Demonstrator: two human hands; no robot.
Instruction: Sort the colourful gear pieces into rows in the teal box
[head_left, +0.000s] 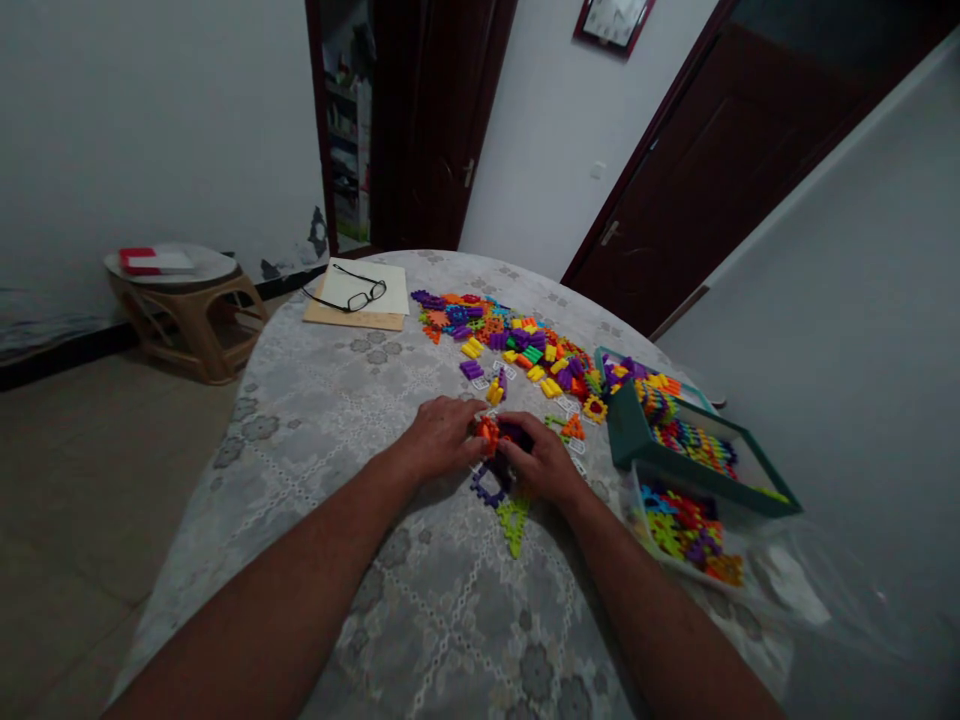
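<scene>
My left hand (444, 437) is closed, its fingertips and thumb pinching an orange toothed building piece (488, 434) low over the table. Close against it, my right hand (546, 462) is bent round a dark purple piece (516, 435), which the fingers partly cover; the two pieces meet between my hands, and I cannot tell whether they are joined. Just below my hands lie a dark purple toothed ring piece (489, 488) and a lime green triangle piece (514, 525). Beyond my fingers is a small yellow piece (495, 391). An orange triangle piece (574, 428) rests to the right.
A heap of mixed building pieces (517, 340) spreads across the table's far side. On the right stand a green box (626, 430) and a clear plastic tub (641, 500), both holding pieces. Black glasses (358, 301) lie on paper (394, 285) at the back left.
</scene>
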